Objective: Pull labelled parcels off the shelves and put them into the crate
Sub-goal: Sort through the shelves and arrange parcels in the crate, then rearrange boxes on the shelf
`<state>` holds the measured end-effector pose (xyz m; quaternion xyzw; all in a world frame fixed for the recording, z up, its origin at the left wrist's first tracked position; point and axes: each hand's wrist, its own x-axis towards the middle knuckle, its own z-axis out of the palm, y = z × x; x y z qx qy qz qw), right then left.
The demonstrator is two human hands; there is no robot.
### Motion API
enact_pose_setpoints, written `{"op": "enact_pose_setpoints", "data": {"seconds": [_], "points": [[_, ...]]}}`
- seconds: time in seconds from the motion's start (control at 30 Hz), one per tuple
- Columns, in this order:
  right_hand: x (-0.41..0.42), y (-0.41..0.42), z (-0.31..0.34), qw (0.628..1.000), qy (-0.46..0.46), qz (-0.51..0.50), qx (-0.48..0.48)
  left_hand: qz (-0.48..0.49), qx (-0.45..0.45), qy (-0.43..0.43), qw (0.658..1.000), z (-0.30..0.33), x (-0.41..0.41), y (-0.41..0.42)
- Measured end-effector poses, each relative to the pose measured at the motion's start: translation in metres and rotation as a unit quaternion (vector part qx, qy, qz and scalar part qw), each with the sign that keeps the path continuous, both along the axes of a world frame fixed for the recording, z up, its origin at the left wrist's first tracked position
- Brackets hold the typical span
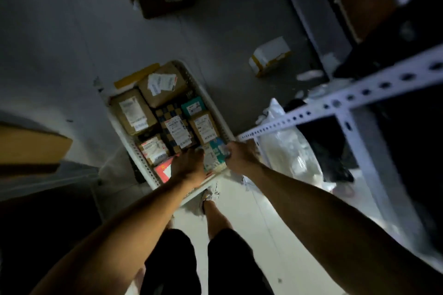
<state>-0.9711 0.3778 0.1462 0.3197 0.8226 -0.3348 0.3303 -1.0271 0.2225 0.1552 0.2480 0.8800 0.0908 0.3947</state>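
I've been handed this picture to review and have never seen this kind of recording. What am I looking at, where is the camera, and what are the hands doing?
No machine here: a person wears a wide-angle camera on the head, looking down at their own arms, legs and the floor. A white perforated plastic crate stands on the grey floor, packed with labelled brown cardboard parcels. The left hand and right hand together hold a small teal-and-white labelled parcel at the crate's near end. A white perforated metal shelf rail crosses on the right.

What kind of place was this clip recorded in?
Probably a parcel stockroom or pickup depot: a slotted-metal shelf rack, a crate packed with labelled parcels, and more boxes on the bare floor.
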Motion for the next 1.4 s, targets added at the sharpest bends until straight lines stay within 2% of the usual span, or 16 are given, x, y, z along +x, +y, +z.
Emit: {"op": "enact_pose_setpoints", "data": {"seconds": [0.13,0.27,0.37,0.5,0.77,0.93,1.0,1.13,1.4], "points": [[0.059,-0.037,0.068,0.992,0.008,-0.034,0.120,-0.132,-0.049,0.099,0.985,0.054,0.032,-0.010],[0.126,-0.067,0.112,0.977,-0.009,0.037,0.211,-0.245,-0.035,0.162,0.955,0.092,0.069,-0.001],[0.181,-0.077,0.132,0.970,-0.012,0.012,0.242,-0.305,-0.029,0.167,0.937,0.111,0.104,0.007],[0.259,-0.077,0.149,0.963,-0.013,-0.062,0.261,-0.404,-0.024,0.206,0.891,0.136,0.159,0.028],[0.435,-0.055,0.176,0.929,-0.034,-0.197,0.313,-0.561,0.036,0.255,0.786,0.175,0.315,0.101],[0.561,-0.039,0.193,0.897,-0.076,-0.282,0.332,-0.647,0.094,0.241,0.717,0.190,0.444,0.148],[0.608,-0.039,0.202,0.878,-0.098,-0.323,0.338,-0.674,0.118,0.244,0.687,0.197,0.495,0.163],[0.694,-0.052,0.218,0.841,-0.139,-0.405,0.330,-0.746,0.151,0.249,0.599,0.212,0.589,0.179],[0.806,-0.078,0.231,0.751,-0.203,-0.544,0.314,-0.823,0.226,0.198,0.482,0.221,0.733,0.198]]}}
